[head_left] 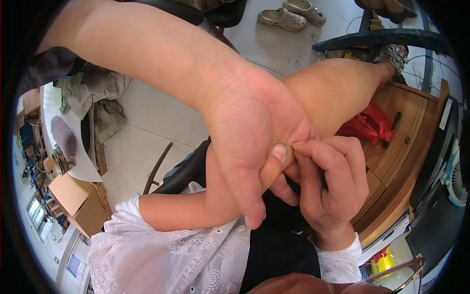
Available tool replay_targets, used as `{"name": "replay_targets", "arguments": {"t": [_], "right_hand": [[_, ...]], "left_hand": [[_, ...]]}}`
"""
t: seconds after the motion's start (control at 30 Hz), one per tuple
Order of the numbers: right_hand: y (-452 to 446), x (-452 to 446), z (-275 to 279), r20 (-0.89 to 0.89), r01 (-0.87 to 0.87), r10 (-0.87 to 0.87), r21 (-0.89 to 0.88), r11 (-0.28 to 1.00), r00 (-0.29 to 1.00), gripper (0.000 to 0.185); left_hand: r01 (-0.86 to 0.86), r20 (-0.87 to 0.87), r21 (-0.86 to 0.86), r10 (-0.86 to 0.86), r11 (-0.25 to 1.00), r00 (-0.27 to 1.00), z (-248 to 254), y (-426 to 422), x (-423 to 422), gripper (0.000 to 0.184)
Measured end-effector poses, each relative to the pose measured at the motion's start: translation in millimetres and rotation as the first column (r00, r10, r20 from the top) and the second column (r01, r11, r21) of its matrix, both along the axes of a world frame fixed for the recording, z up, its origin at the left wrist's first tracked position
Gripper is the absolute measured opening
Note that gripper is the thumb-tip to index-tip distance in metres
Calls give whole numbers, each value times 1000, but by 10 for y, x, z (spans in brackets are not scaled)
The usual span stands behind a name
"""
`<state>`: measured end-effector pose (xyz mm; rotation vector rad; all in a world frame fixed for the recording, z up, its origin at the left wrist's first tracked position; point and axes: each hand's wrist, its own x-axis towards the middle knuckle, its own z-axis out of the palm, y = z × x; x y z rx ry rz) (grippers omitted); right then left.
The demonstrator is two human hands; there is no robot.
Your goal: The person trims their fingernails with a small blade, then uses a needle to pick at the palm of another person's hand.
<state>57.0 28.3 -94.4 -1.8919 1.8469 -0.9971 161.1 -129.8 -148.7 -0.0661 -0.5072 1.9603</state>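
Another person's bare arm reaches in from the upper left, and that person's hand (245, 122) lies palm up in the middle. My left hand (270, 172) comes from below and is closed around that hand near its fingers. My left thumb shows at the palm's edge; most of my left hand is hidden behind it. My right hand (338, 181) is closed beside it, with thumb and forefinger pinched at the other person's fingers. Between my right fingertips and my left thumb shows a thin needle-like thing (285, 143), too small to tell exactly.
A bare leg (333, 90) lies just behind the hands. At right stands a wooden drawer cabinet (416, 110) with a red plastic bag (369, 125) against it. Beige clogs (281, 19) sit on the tiled floor; a cardboard box (76, 203) is at left.
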Motion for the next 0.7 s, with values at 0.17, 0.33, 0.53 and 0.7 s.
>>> {"name": "replay_targets", "arguments": {"t": [0.17,0.33,0.53,0.7], "right_hand": [[-12,-8,8,4,-15,15,6,1000,1000,31],[-31,-13,4,17,-29,29,-9,1000,999,31],[-40,-1,19,62,-21,20,9,1000,998,27],[-24,-31,10,58,-20,19,15,1000,998,22]], "left_hand": [[-45,-54,-19,44,999,998,-15,54,46,68],[-90,-96,-13,89,996,991,-58,79,65,70],[-116,-138,-20,112,993,984,-112,114,109,72],[-152,-187,-22,146,988,971,-131,145,134,74]]}}
